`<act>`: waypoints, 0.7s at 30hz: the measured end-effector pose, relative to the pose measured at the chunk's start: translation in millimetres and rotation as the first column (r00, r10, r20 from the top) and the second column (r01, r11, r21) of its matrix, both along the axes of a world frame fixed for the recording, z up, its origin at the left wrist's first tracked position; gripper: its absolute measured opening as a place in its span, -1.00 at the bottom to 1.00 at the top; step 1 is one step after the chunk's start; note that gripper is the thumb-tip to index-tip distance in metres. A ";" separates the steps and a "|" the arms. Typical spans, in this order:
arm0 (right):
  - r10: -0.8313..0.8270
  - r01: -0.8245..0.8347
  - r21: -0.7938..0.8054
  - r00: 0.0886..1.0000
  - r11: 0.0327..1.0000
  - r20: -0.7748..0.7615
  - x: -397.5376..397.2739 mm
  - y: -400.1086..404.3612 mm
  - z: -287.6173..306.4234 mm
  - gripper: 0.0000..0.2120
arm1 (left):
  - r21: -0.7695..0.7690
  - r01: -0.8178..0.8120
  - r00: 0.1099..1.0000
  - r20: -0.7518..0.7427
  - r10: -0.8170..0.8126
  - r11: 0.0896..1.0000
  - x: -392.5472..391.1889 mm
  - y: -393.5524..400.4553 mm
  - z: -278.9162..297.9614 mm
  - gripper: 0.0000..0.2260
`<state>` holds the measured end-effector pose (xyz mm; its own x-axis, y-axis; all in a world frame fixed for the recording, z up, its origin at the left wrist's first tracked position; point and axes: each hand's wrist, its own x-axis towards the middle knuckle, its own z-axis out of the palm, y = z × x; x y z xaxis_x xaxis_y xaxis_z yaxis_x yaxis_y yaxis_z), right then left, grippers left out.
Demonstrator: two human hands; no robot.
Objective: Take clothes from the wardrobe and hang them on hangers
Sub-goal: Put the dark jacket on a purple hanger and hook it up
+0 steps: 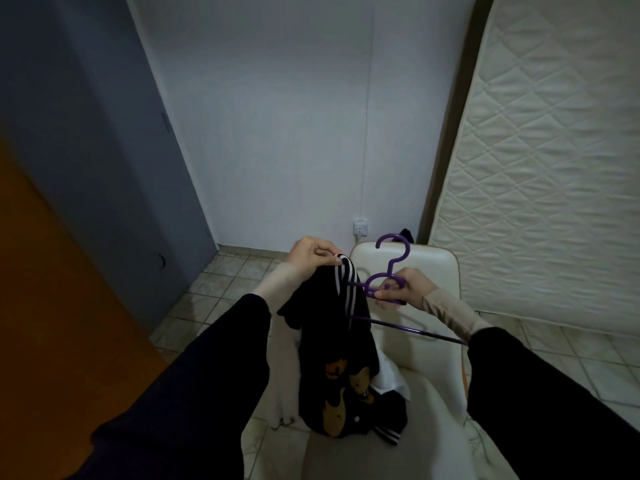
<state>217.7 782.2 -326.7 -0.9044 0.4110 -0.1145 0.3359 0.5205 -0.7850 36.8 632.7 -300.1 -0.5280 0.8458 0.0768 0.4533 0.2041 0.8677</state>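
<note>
Two hands work above a cream chair (429, 372): the left hand (311, 258) pinches a black varsity jacket's (332, 358) striped collar (344, 271), the right hand (403, 287) grips a purple hanger (391, 271) half-threaded inside, which could slip free if that pinch loosens.
</note>
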 end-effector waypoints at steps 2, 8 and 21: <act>-0.023 0.024 0.015 0.998 1.000 -0.060 -2.7 -2.7 -2.1 -0.73 | 0.018 -0.026 1.000 -0.001 0.026 1.000 1.8 1.0 -0.7 -0.85; -0.077 0.069 -0.046 0.978 0.997 -0.195 -8.2 -13.2 1.2 -0.77 | 0.007 -0.042 0.998 -0.036 0.042 0.999 11.0 -4.7 -8.5 -0.84; -0.051 0.098 0.332 0.988 0.938 -0.147 -7.1 -15.4 13.6 -0.65 | -0.192 -0.034 0.940 -0.339 -0.034 0.981 28.0 -15.5 -5.0 -0.83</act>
<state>210.6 766.8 -313.0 -0.8669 0.4710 0.1632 0.2877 0.7401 -0.6078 64.8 617.2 -305.1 -0.4988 0.8623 0.0871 0.7137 0.3516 0.6058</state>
